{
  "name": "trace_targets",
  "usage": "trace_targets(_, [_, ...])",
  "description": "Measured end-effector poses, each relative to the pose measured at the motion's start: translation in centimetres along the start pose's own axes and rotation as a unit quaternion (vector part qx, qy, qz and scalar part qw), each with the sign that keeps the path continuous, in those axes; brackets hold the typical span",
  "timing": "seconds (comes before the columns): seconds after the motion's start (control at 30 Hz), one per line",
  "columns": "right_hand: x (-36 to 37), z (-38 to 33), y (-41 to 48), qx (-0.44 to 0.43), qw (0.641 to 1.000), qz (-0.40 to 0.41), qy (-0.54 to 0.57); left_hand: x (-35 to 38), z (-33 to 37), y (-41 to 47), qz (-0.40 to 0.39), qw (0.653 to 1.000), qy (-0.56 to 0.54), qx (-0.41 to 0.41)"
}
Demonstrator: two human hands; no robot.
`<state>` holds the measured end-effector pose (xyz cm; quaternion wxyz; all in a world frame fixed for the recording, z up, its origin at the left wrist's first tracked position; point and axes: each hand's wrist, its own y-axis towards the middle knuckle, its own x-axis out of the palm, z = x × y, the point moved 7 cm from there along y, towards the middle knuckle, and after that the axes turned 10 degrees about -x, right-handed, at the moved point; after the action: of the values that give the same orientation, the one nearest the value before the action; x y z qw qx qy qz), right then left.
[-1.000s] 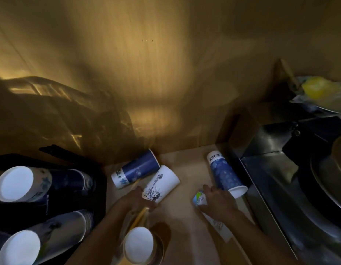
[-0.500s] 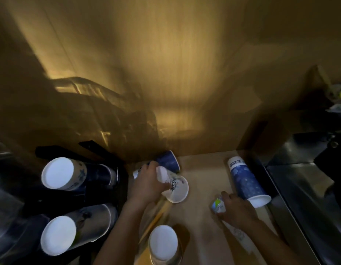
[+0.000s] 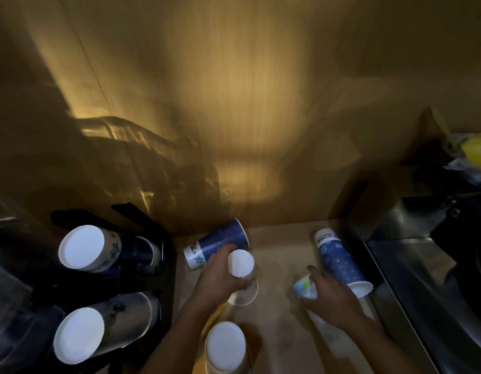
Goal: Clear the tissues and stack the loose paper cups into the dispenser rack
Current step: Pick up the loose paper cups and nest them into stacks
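My left hand grips a white paper cup turned bottom-up, its rim just above the wooden counter. Behind it a dark blue cup lies on its side. My right hand holds a small crumpled white-and-blue tissue pack or cup; which one I cannot tell. A light blue cup lies on its side right of that hand. The black dispenser rack at the left holds two cup stacks: an upper one and a lower one. Another upturned cup stands near me.
A metal sink or steel counter lies along the right edge. Something yellow sits at the far right. A wooden wall closes off the back. The lighting is dim.
My left hand has picked up the white cup that lay on its side and turned it bottom-up. The right hand stays on the small crumpled item. The camera shifted.
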<state>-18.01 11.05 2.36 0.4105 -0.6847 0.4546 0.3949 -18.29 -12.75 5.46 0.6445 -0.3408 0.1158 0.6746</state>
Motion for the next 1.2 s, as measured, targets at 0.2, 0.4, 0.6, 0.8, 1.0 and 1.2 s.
trace_targets(0.2, [-9.9, -5.1, -0.1, -0.107, 0.947, 0.244, 0.178, 0.1, -0.6, -0.1, 0.006, 0.999, -0.04, -0.002])
trace_targets(0.4, [-13.6, -10.8, -2.1, -0.256, 0.865, 0.33, 0.278, 0.5, -1.3, -0.3, 0.011, 0.999, -0.046, -0.009])
trace_targets(0.6, [-10.2, -13.7, -1.1, -0.302, 0.881, 0.274, 0.24, 0.2, -1.9, -0.2, -0.032, 0.999, -0.038, -0.022])
trace_targets(0.8, [-5.6, -13.5, 0.8, -0.278, 0.915, 0.177, 0.233, -3.6, -3.4, 0.0, 0.047, 0.986, -0.115, -0.108])
trace_targets(1.0, [-1.6, -12.8, 2.3, -0.24, 0.941, 0.105, 0.212, -4.5, -1.0, 0.0, 0.067, 0.955, -0.271, -0.098])
trace_targets(1.2, [-0.1, -12.0, 2.8, -0.238, 0.945, 0.072, 0.21, -0.7, -1.4, -0.1, -0.036, 0.972, -0.197, -0.12])
